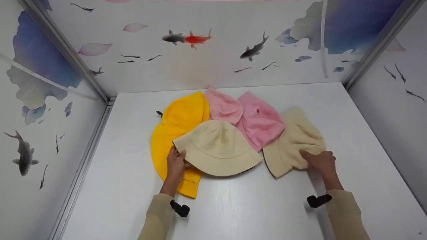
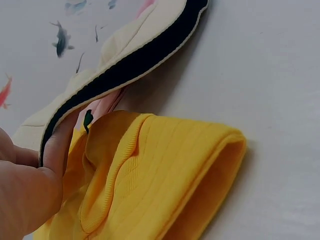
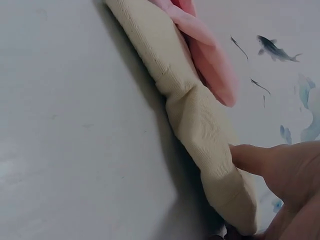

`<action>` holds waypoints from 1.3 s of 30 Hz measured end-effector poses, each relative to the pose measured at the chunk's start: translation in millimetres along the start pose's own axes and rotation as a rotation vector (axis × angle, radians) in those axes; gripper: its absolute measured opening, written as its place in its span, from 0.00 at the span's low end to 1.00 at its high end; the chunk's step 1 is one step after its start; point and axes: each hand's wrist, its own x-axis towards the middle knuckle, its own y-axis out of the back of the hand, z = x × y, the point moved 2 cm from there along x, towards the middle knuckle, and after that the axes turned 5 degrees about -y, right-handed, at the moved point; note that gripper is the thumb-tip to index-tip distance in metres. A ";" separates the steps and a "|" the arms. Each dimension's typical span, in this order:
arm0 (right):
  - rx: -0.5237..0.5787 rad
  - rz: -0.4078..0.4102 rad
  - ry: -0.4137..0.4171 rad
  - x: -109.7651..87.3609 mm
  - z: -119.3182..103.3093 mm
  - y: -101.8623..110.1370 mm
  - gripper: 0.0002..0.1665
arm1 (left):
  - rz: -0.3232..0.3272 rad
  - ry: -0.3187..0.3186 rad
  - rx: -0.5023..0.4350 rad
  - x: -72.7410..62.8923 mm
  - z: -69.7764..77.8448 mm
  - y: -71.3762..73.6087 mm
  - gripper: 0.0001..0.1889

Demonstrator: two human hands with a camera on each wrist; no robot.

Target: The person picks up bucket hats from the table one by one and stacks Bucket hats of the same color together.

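My left hand pinches the left brim edge of a cream bucket hat. In the left wrist view, the dark lining shows under its raised brim. Right of it, my right hand grips a crumpled beige bucket hat. Its thumb lies on top of the cloth; the fingers are mostly hidden beneath. Yellow hat cloth with a small green leaf tab lies under and beside the left hand. Whether this is one hat or two, I cannot tell.
Behind the cream hat lie a light pink hat and a deeper pink hat with a small red mark, touching each other. All rest on a white table. Panels painted with fish enclose the back and both sides.
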 end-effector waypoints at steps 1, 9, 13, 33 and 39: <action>0.014 0.000 0.001 0.3 -0.5 -0.2 0.73 | 0.000 0.002 0.000 -0.2 -0.1 -0.3 0.22; 0.196 0.069 0.044 0.7 -8.7 -5.0 0.63 | -0.001 0.001 -0.015 -1.3 -1.9 1.5 0.22; 0.321 0.137 0.105 -3.7 -15.7 -6.0 0.53 | -0.008 -0.001 -0.025 0.1 -3.5 2.6 0.22; 0.332 0.303 0.314 -35.1 -62.9 22.5 0.33 | 0.004 0.044 0.005 2.8 -4.3 3.9 0.24; 0.314 0.405 0.502 -46.6 -76.2 26.4 0.26 | 0.014 -0.005 0.033 1.9 -3.4 3.7 0.25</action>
